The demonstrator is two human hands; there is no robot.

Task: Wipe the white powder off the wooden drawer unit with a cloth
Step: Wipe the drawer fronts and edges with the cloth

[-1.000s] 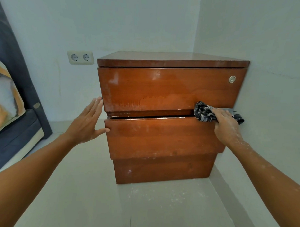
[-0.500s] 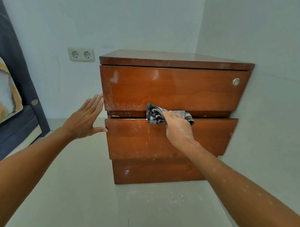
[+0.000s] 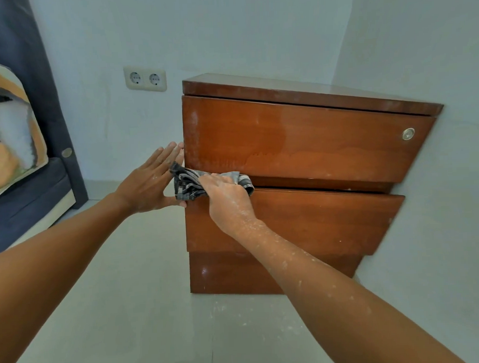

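Observation:
The wooden drawer unit (image 3: 313,140) stands in the corner against the right wall, its top drawer front streaked with faint white powder near the left edge and lower part. My right hand (image 3: 228,200) grips a dark checked cloth (image 3: 188,183) and holds it on the ledge between the top and second drawers, at the unit's left end. Flat and with straight fingers, my left hand (image 3: 148,181) rests against the unit's left side, right beside the cloth. White powder speckles my right hand and forearm.
A double wall socket (image 3: 144,78) sits left of the unit. A dark bed base (image 3: 27,199) with a patterned pillow (image 3: 11,129) and a dark curtain fill the left edge. Powder specks lie on the pale tiled floor (image 3: 237,317) in front of the unit.
My right hand has dragged the cloth leftwards along the gap between the drawers, from the right end to the left end. The left hand stayed on the unit's left side.

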